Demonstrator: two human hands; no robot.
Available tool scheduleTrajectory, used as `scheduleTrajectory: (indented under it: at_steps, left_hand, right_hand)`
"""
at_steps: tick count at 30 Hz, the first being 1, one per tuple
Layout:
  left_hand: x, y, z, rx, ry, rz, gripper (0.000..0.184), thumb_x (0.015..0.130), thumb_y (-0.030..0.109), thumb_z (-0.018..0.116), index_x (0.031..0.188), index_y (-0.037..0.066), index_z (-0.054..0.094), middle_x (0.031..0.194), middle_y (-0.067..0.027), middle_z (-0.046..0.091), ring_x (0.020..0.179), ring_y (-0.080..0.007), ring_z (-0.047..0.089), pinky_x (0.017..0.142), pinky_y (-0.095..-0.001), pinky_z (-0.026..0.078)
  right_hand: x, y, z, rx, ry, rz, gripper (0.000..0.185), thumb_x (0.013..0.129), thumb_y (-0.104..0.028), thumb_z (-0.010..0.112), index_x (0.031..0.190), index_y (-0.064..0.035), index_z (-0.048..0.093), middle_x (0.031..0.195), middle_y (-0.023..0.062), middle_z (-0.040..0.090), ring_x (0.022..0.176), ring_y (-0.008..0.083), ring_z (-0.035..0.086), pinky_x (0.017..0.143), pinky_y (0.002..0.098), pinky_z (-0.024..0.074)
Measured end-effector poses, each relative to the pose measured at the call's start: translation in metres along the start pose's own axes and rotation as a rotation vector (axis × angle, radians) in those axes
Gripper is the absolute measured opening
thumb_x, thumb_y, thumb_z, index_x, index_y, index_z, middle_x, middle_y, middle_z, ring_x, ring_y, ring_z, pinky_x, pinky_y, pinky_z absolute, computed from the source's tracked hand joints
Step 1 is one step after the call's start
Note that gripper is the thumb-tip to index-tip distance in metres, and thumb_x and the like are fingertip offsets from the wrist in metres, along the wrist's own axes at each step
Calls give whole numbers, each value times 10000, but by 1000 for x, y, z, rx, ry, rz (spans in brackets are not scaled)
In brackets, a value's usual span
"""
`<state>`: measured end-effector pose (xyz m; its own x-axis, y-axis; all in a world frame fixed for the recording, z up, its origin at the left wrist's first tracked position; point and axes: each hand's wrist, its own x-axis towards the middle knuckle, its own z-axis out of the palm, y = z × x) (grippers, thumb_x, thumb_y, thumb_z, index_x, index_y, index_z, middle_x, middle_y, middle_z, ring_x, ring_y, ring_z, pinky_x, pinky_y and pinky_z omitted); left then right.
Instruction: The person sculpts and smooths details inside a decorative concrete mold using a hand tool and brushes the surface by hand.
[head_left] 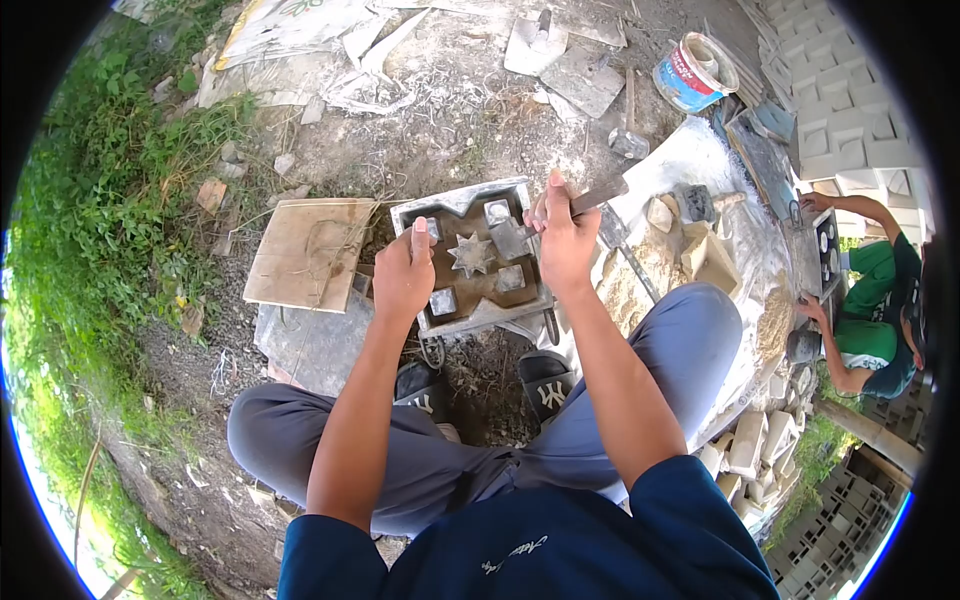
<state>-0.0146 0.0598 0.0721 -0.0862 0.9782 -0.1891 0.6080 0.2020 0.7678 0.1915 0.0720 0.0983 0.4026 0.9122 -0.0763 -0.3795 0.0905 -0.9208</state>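
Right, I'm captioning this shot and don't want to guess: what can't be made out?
All in the head view:
Left hand: fingers mostly hidden behind the hand itself.
Mold: left rim partly covered by that hand.
Tool: gripped part hidden by the right hand.
Shirt lettering: too small to read surely.
Other person: partly lost at the dark lens edge.
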Motion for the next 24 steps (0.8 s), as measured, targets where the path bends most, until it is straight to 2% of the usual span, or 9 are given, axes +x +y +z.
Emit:
scheduleTrajectory:
  at_steps: [4,10,12,13,15,19,20,23,24]
  left_hand:
    - [-2,9,-2,20,-28,1,659,1055,559,371,940,4,706,798,-226,681,815,-455,658,754,-490,506]
    - [0,12,-6,-11,-30,-11,643,1055,560,369,954,17,697,807,-237,671,830,-464,650,752,-499,501]
    - [0,14,-4,-11,8,27,655,1074,514,387,938,-43,705,761,-150,686,717,-276,669,713,-396,505]
    - [-2,16,-3,-16,9,19,655,1074,514,387,938,-43,705,761,-150,686,717,-276,669,713,-396,505]
    - [0,21,-4,-43,-18,23,602,1056,528,391,929,22,689,817,-244,669,837,-478,646,747,-522,497]
    - [-2,27,-3,-48,-10,53,579,1060,501,415,853,5,632,809,-257,657,830,-503,621,729,-547,481]
    - [-2,28,-4,-39,-11,67,570,1062,490,419,845,9,631,810,-260,655,830,-503,619,718,-544,478]
    - [-2,29,-6,-48,-39,57,565,1063,484,420,832,9,623,801,-260,650,819,-505,614,709,-546,473]
    - [-2,29,-8,-45,-26,65,562,1063,479,422,821,9,613,782,-260,640,801,-506,607,701,-548,467]
  right_hand:
    - [-4,1,6,-317,-100,-83,459,1053,-255,597,657,-53,482,604,-28,435,573,62,379,518,278,319]
    - [-11,-1,9,-376,-125,-63,491,1074,-266,556,644,-58,446,590,-31,401,571,72,360,529,278,312]
    - [-12,-1,6,-340,-147,-61,499,1086,-246,527,633,-56,437,580,-26,382,568,91,335,541,291,309]
    - [-14,-3,2,-346,-151,-56,499,1086,-246,527,633,-56,437,580,-26,382,568,91,335,541,291,309]
    - [-15,-10,1,-296,-220,-40,514,1088,-260,525,622,-60,435,585,-23,384,566,92,324,537,301,296]
    - [-25,-19,2,-367,-368,-128,525,1085,-243,533,612,-48,415,589,-24,386,564,90,316,530,299,282]
    - [-21,4,-11,-441,-374,-94,477,1076,-187,545,640,-25,436,596,-18,390,570,91,322,523,295,281]
    - [-25,-5,-4,-485,-382,-101,399,1066,-133,552,696,-1,482,615,-10,413,581,90,344,521,289,288]
    - [-27,-7,-3,-468,-387,-205,364,1065,-113,547,725,14,511,629,-11,440,590,82,361,523,290,300]
